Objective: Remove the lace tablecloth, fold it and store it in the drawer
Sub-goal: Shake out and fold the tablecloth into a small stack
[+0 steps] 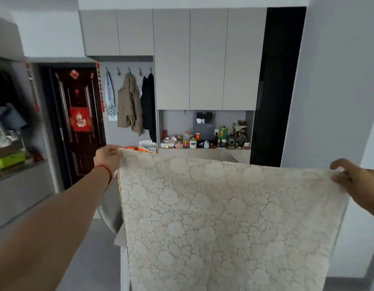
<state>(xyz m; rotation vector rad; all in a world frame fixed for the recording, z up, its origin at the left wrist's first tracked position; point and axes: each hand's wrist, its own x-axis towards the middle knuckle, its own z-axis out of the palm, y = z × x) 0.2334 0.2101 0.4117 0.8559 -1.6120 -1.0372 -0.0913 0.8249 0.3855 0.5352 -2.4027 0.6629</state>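
The cream lace tablecloth [228, 223] hangs spread in the air in front of me, its top edge stretched between both hands and its lower part running out of the frame. My left hand [107, 157], with a red string on the wrist, pinches the upper left corner. My right hand [353, 181] grips the upper right corner at the frame's right edge. No drawer shows in this view.
Grey wall cabinets [207, 59] stand ahead, with a cluttered niche [205, 139] of bottles and jars below. Coats [130, 106] hang on hooks beside a dark red door [77, 122]. A grey counter [20, 181] runs along the left; a grey chair back [110, 215] sits behind the cloth.
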